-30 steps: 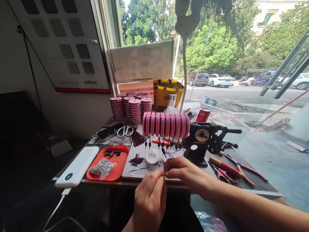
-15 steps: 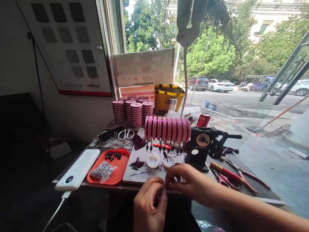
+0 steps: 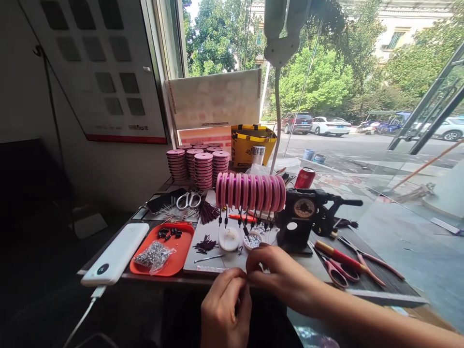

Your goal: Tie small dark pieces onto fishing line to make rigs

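My left hand [image 3: 225,304] and my right hand [image 3: 279,275] meet at the near edge of the table [image 3: 380,285], fingertips pinched together on a tiny part that is too small to name. Just beyond them lie a small dish of beads [image 3: 253,240] and a white round pad [image 3: 229,239]. A row of pink line spools [image 3: 250,191] stands on a spindle joined to a black hand-crank winder [image 3: 304,217], with short rigs hanging below the spools.
An orange tray [image 3: 179,256] holds a bag of small metal parts [image 3: 154,253] and black bits. A white power bank [image 3: 116,253] lies at the left edge. Stacked pink spools [image 3: 197,166], scissors [image 3: 188,199], red pliers [image 3: 344,263], a red can [image 3: 305,178] and a yellow bag [image 3: 252,142] stand around.
Both hands stay pinched together at the table's near edge and have shifted only slightly. The view has tilted a little.
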`<action>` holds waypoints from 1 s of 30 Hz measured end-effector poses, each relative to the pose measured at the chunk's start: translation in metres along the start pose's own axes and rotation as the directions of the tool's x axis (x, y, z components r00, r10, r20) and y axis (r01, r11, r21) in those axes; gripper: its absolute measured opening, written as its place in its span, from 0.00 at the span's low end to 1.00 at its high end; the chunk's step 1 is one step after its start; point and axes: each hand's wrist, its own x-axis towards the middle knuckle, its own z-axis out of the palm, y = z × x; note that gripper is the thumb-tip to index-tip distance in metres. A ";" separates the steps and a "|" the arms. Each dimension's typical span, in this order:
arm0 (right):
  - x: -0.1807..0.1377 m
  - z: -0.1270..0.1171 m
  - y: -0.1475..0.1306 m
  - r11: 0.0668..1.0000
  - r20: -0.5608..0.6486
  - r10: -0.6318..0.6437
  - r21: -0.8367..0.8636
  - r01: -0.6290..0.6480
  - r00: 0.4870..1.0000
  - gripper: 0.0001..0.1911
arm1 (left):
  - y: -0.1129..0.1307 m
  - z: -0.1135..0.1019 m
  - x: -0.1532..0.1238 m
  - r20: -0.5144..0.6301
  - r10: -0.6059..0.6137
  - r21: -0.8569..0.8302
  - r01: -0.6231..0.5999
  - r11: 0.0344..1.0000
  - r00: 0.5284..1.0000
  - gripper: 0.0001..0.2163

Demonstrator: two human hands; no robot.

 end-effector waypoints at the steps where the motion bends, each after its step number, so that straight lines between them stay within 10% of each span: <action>1: 0.001 0.000 0.000 1.000 -0.002 -0.003 -0.012 0.003 1.000 0.08 | 0.000 0.000 0.000 -0.011 -0.017 -0.012 0.017 1.000 1.000 0.08; 5: -0.006 0.000 0.004 0.993 -0.007 -0.100 -0.067 0.099 0.995 0.05 | 0.005 0.000 0.002 0.073 -0.343 -0.219 0.350 0.911 0.937 0.05; 9: -0.033 0.011 0.026 0.924 -0.255 -0.382 -0.104 0.368 0.888 0.07 | 0.010 0.003 0.001 0.283 -0.670 -0.458 0.710 0.535 0.686 0.06; 13: -0.056 0.036 0.053 0.860 -0.410 -0.509 -0.289 0.421 0.757 0.07 | 0.014 0.004 -0.001 0.394 -0.757 -0.553 0.793 0.258 0.521 0.04; 21: -0.051 0.042 0.058 0.578 -0.197 -0.784 -0.577 0.577 0.588 0.14 | 0.014 0.000 0.001 0.628 -0.755 -0.526 0.818 -0.234 0.188 0.09; 27: -0.048 0.039 0.052 0.464 -0.121 -0.846 -0.646 0.606 0.519 0.14 | 0.015 -0.002 0.003 0.697 -0.704 -0.484 0.813 -0.324 0.134 0.07; 30: -0.049 0.046 0.056 0.591 -0.243 -0.789 -0.548 0.592 0.564 0.13 | 0.016 -0.002 0.004 0.701 -0.701 -0.481 0.812 -0.332 0.129 0.07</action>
